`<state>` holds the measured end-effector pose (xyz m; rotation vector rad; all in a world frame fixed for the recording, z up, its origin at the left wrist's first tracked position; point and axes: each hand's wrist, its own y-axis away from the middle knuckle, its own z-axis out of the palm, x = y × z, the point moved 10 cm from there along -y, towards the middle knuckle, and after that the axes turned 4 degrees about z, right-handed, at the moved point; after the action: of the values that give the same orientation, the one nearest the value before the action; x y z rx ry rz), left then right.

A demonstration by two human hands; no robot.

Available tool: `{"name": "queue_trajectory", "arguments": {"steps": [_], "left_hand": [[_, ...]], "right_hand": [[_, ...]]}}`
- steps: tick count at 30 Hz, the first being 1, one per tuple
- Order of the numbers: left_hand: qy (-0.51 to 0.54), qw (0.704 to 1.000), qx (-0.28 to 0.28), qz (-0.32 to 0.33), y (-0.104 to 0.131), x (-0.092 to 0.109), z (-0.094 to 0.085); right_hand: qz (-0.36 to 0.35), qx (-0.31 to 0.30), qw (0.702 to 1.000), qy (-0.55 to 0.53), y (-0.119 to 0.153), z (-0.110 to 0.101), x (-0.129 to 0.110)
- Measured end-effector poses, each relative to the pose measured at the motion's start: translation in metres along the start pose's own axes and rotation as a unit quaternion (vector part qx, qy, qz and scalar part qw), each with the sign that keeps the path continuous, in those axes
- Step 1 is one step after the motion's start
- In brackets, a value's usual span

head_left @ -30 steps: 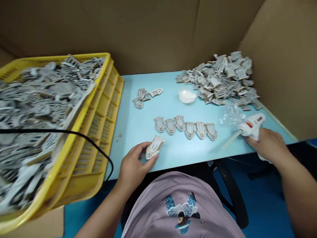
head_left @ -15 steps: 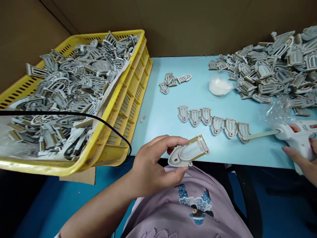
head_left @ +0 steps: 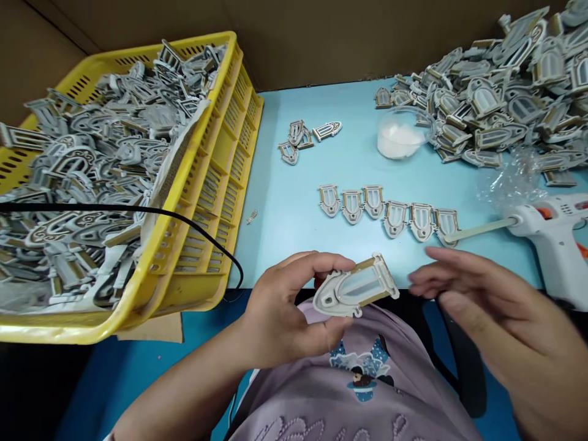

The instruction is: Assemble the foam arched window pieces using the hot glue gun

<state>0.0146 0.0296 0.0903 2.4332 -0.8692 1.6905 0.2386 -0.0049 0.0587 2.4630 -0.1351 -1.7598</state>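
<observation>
A small grey arched window-shaped piece [head_left: 358, 288] with gold-brown sides and a pale panel is held between the thumb and fingers of my left hand [head_left: 294, 312], over my lap at the table's front edge. Just to its right, my right hand [head_left: 496, 312] hangs in the air with fingers apart and nothing in it, slightly blurred. Beyond that hand lies a white glue gun [head_left: 551, 233] with a glue stick [head_left: 482, 231] poking out of its back. The stick's end overlaps the last of a row of similar window pieces [head_left: 395, 218] on the blue table.
A yellow crate [head_left: 206, 184] heaped with grey pieces stands at the left, a black cable [head_left: 184, 222] crossing it. A clear cup of white granules [head_left: 399, 138] sits before a large pile of window pieces [head_left: 496, 110]. Several pieces [head_left: 298, 138] lie mid-table; crumpled plastic [head_left: 509, 177] rests nearby.
My right hand has let go of the glue gun, leaving it on the table, and has come left toward the held piece. The view has shifted slightly.
</observation>
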Motion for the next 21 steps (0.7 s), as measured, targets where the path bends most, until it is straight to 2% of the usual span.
{"name": "queue_trajectory", "arguments": {"steps": [2,3,5,7,9,11,12,13,15,17,18,19,21], "left_hand": [[0.027,1.000,-0.014,-0.008,0.001,-0.002,0.004],[0.042,0.999,-0.018,-0.012,0.001,-0.003,0.005],[0.095,0.995,-0.022,-0.022,0.002,-0.006,0.007],[0.198,0.979,-0.029,-0.042,0.003,-0.011,0.012],[0.320,0.945,-0.038,-0.059,0.003,-0.016,0.022],[0.402,0.912,-0.040,-0.076,0.004,-0.022,0.030],[0.429,0.898,-0.034,-0.086,0.004,-0.027,0.034],[0.453,0.886,-0.025,-0.099,0.006,-0.033,0.037],[0.500,0.856,-0.012,-0.130,0.009,-0.043,0.043],[0.542,0.826,-0.016,-0.151,0.013,-0.049,0.050],[0.554,0.817,-0.026,-0.156,0.014,-0.049,0.053],[0.561,0.811,-0.039,-0.161,0.015,-0.048,0.056],[0.559,0.810,-0.061,-0.164,0.016,-0.047,0.059]], "right_hand": [[0.042,-0.112,0.981,-0.156,-0.007,0.040,-0.005],[0.071,-0.161,0.958,-0.226,-0.009,0.056,-0.005],[0.122,-0.220,0.913,-0.322,-0.011,0.079,-0.001],[0.158,-0.243,0.880,-0.375,-0.009,0.095,0.004],[0.176,-0.254,0.857,-0.412,-0.004,0.109,0.006],[0.178,-0.266,0.842,-0.435,0.002,0.120,0.005],[0.177,-0.269,0.843,-0.432,0.005,0.123,0.004],[0.169,-0.266,0.855,-0.412,0.006,0.123,0.004],[0.119,-0.220,0.914,-0.321,0.000,0.109,0.001],[0.016,-0.124,0.979,-0.159,-0.009,0.079,-0.015],[-0.048,-0.076,0.994,-0.063,-0.011,0.066,-0.029],[-0.111,-0.037,0.993,0.028,-0.011,0.056,-0.045],[-0.215,-0.008,0.963,0.162,-0.007,0.053,-0.075]]}}
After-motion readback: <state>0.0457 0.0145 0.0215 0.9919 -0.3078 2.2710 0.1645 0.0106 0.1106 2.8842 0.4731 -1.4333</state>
